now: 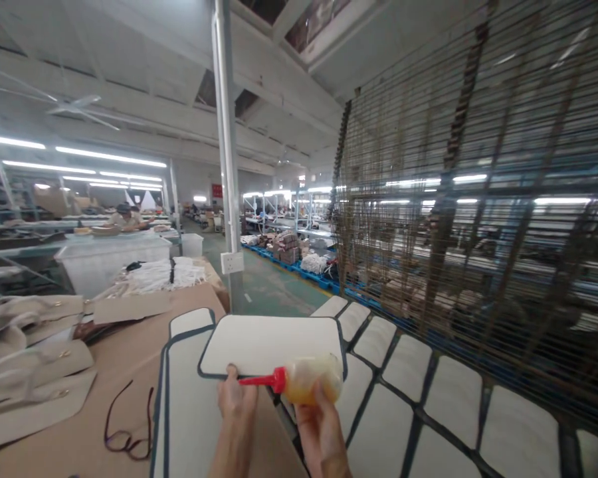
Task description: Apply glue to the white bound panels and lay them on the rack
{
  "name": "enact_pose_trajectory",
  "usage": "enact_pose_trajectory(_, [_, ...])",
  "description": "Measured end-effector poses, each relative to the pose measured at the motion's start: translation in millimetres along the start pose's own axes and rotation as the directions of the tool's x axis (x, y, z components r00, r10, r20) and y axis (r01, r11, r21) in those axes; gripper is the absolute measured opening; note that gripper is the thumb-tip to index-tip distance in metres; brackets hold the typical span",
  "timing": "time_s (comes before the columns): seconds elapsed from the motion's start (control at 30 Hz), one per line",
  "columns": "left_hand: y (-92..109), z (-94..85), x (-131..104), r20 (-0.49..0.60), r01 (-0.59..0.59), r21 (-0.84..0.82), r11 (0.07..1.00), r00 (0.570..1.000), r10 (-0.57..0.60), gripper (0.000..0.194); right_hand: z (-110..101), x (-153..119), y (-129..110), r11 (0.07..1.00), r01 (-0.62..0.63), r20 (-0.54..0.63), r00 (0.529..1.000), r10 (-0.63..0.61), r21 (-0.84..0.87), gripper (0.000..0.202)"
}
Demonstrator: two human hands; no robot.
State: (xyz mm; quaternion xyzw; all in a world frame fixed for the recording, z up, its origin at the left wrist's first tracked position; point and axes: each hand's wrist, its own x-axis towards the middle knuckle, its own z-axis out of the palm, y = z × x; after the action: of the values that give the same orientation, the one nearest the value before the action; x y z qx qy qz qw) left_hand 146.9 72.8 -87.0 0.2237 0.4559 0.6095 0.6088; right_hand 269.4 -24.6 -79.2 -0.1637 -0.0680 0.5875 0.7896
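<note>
My left hand (pixel 235 397) grips the near edge of a cream panel (pixel 274 340) with rounded corners and a dark border, thumb on top. In my right hand (pixel 319 425) is a squeeze bottle (pixel 313 380), tipped sideways, with yellowish liquid inside. Its red nozzle (pixel 259 380) points left, close to the panel's near edge by my left thumb. Whether the tip touches the edge I cannot tell. Beneath and to the left lies a larger cream panel (pixel 192 405) with a dark border.
Rows of cream panels (pixel 451 385) lie on a rack to the right, beside a tall wire mesh (pixel 403 199). Eyeglasses (pixel 128 438) rest on the brown table (pixel 117 358), with cream bag pieces (pixel 34 372) at left. A post (pixel 226 146) stands ahead; a person (pixel 124 218) sits farther back.
</note>
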Motion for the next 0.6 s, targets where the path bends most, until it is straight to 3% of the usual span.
enact_pose_trajectory(0.1, [-17.4,1.5,-21.7,-0.062,0.039,-0.079,0.996,0.997,-0.044,0.031,-1.6,9.7,-19.5,1.000,0.020,-0.062,0.998,-0.019,0.010,0.039])
enact_pose_trajectory(0.17, [-29.4,-9.6,-36.6,0.086,0.153,-0.098,0.983,0.986,-0.144,0.027,-5.0,15.1,-32.9,1.000,0.028,-0.064,0.998,-0.028,0.002,0.042])
enact_pose_trajectory(0.23, [-38.6,-29.1,-49.4,0.334,0.287,0.007,0.958,0.902,-0.272,0.029,-8.3,19.6,-45.0,0.999,0.034,-0.047,0.998,-0.035,-0.021,0.044])
enact_pose_trajectory(0.3, [-36.7,-49.0,-56.5,0.499,0.286,0.226,0.931,0.787,-0.363,0.038,-11.3,22.3,-54.4,0.998,0.018,-0.022,1.000,-0.019,-0.060,0.043])
enact_pose_trajectory(0.37, [-17.0,-58.4,-55.0,0.562,0.111,0.397,0.911,0.756,-0.337,0.046,-14.1,22.3,-60.0,0.994,-0.024,0.007,1.000,0.025,-0.105,0.041])
enact_pose_trajectory(0.4, [-0.9,-56.8,-51.0,0.547,-0.027,0.470,0.882,0.793,-0.268,0.044,-15.2,21.1,-61.2,0.992,-0.046,0.022,0.999,0.049,-0.122,0.041])
enact_pose_trajectory(0.47, [37.2,-41.2,-38.4,0.533,-0.352,0.555,0.753,0.846,0.002,0.044,-16.7,16.6,-60.6,0.987,-0.087,0.053,0.994,0.094,-0.134,0.042])
enact_pose_trajectory(0.5, [55.5,-28.8,-31.0,0.530,-0.479,0.605,0.636,0.838,0.126,0.047,-16.9,13.7,-59.0,0.985,-0.106,0.072,0.991,0.117,-0.135,0.043])
enact_pose_trajectory(0.53, [71.2,-15.1,-23.7,0.541,-0.585,0.633,0.507,0.803,0.252,0.049,-17.0,10.7,-56.9,0.982,-0.131,0.095,0.985,0.144,-0.138,0.043])
enact_pose_trajectory(0.6, [91.8,11.2,-11.4,0.620,-0.700,0.650,0.295,0.714,0.327,0.053,-17.2,6.1,-51.8,0.973,-0.182,0.134,0.970,0.201,-0.143,0.042])
